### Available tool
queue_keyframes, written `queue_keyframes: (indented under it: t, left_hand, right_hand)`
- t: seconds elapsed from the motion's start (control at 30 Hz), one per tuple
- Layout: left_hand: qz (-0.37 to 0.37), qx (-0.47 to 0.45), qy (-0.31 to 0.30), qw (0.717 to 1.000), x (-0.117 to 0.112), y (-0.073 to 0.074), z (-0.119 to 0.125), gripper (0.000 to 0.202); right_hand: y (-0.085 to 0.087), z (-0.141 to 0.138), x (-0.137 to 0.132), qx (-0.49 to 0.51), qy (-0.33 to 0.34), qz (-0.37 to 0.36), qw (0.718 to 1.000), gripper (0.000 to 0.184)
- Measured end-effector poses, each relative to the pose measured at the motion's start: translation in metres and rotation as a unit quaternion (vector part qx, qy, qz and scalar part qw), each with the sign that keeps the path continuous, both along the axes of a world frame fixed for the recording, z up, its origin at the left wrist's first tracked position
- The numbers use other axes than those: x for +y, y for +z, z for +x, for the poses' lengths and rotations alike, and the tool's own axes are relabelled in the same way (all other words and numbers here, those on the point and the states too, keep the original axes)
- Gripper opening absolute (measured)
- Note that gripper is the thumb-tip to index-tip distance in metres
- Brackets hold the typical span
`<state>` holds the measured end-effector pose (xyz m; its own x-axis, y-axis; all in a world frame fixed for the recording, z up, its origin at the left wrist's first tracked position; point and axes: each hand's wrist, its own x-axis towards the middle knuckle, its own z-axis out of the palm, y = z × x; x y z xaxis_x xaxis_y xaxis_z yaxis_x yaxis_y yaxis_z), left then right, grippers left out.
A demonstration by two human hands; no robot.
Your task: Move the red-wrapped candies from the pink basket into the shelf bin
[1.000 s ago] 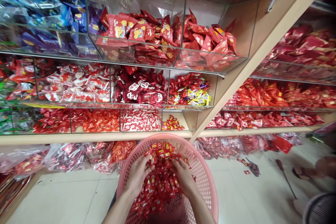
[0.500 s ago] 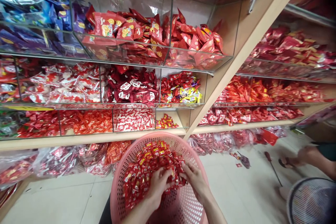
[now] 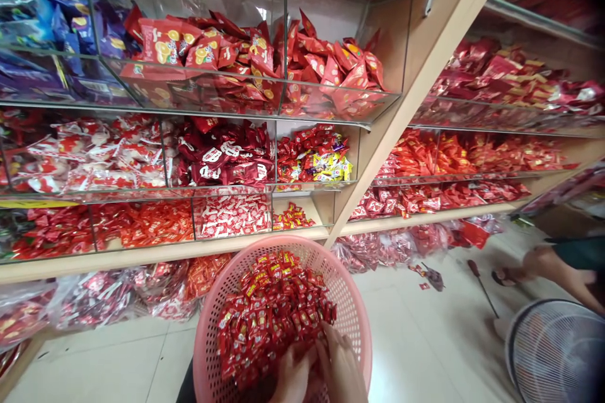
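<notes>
Left hand (image 3: 290, 379) and right hand (image 3: 341, 368) dug into the pink basket's (image 3: 353, 308) heaped candies (image 3: 269, 318); their grip was impossible to tell. The shelf compartment (image 3: 316, 204) behind the basket held few.

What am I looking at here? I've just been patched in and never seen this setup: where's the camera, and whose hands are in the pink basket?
There is no machine. One camera on a person's head looks forward and down, so the two bare hands at the bottom edge are the wearer's. The left hand and right hand are dug side by side into a heap of red wrapped candies in a pink basket. The fingers are buried, so no grip shows. Behind stand shelves with clear bins of packets. At the right are a fan and another person's leg.
</notes>
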<state>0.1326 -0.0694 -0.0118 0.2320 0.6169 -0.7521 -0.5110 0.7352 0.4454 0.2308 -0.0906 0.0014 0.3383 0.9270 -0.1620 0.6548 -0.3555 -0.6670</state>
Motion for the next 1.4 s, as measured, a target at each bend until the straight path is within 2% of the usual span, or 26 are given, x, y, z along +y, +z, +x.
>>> queue_keyframes:
  t: [0.17, 0.33, 0.5, 0.7, 0.87, 1.0, 1.17, 1.3, 1.4]
  left_hand:
    - [-0.004, 0.035, -0.001, 0.999, 0.011, -0.001, 0.014, 0.025]
    - [0.041, 0.050, 0.023, 0.998, 0.034, -0.002, 0.037, 0.020]
    - [0.061, 0.087, 0.033, 0.994, 0.052, -0.003, 0.052, 0.014]
    - [0.049, 0.126, 0.002, 0.991, 0.061, -0.004, 0.055, 0.025]
    - [0.023, 0.116, -0.027, 0.993, 0.061, 0.006, 0.048, 0.025]
    - [0.011, 0.083, -0.035, 0.996, 0.056, 0.014, 0.037, 0.017]
    - [0.004, 0.053, -0.046, 0.998, 0.052, 0.012, 0.028, 0.008]
    - [0.010, 0.026, -0.049, 0.998, 0.049, 0.008, 0.030, 0.005]
    - [0.023, 0.002, -0.043, 0.999, 0.045, 0.009, 0.032, 0.006]
  right_hand:
    - [0.013, 0.009, 0.009, -0.056, 0.025, -0.028, 0.998, 0.036]
    - [0.002, 0.023, 0.024, -0.021, 0.018, 0.019, 0.999, 0.039]
    - [-0.004, 0.028, 0.041, -0.052, 0.028, -0.037, 0.998, 0.041]
    - [-0.009, 0.026, 0.049, -0.075, 0.034, -0.030, 0.996, 0.036]
    - [-0.011, 0.028, 0.052, -0.079, 0.030, -0.032, 0.996, 0.033]
    - [-0.013, 0.028, 0.054, -0.073, 0.042, -0.029, 0.996, 0.034]
    - [-0.017, 0.025, 0.057, -0.065, 0.050, -0.003, 0.997, 0.034]
    - [-0.018, 0.026, 0.057, -0.036, 0.052, 0.006, 0.998, 0.030]
    - [-0.020, 0.028, 0.056, -0.027, 0.039, 0.017, 0.999, 0.035]
